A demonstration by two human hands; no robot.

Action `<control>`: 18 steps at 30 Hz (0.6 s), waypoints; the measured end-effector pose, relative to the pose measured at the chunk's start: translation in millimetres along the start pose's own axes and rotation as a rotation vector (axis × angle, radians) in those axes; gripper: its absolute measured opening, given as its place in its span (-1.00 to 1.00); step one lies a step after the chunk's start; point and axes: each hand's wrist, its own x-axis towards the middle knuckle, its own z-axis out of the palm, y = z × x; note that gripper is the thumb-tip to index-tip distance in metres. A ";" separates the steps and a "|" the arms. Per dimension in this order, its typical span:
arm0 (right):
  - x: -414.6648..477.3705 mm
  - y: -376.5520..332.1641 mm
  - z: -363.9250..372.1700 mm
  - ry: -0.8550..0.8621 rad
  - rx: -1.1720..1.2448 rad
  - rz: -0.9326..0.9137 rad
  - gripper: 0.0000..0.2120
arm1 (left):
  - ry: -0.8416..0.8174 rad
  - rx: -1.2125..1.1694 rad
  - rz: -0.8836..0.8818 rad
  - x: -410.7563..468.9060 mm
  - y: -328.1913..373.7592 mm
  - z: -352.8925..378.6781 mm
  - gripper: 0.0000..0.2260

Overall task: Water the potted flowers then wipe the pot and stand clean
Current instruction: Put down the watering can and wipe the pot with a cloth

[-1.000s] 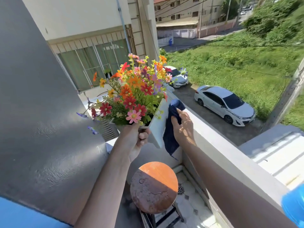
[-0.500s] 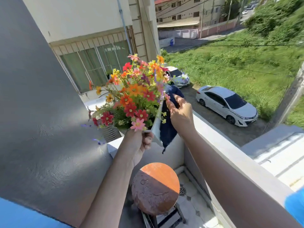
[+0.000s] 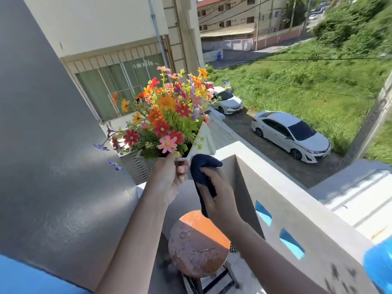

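My left hand (image 3: 169,179) grips the near rim of a white square pot (image 3: 203,142) full of colourful flowers (image 3: 167,115), holding it tilted in the air above the stand. My right hand (image 3: 216,194) clutches a dark blue cloth (image 3: 202,172), pressed against the pot's lower corner right beside my left thumb. Below both hands stands the round orange stand (image 3: 198,245), its top wet, stained and half in shadow, on a dark metal frame.
A grey wall (image 3: 53,166) runs close on the left. A concrete balcony parapet (image 3: 297,209) with small openings runs on the right. Beyond it lie a street, two white cars (image 3: 290,134) and grass far below.
My right hand has come down with the cloth from the pot's upper side to its lower corner. The pot has tilted and turned a little in my left hand.
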 end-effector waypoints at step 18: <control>126.6 6.3 -45.5 0.222 0.196 0.364 -0.72 | -0.127 0.119 0.012 -15.3 -4.3 -11.2 -0.73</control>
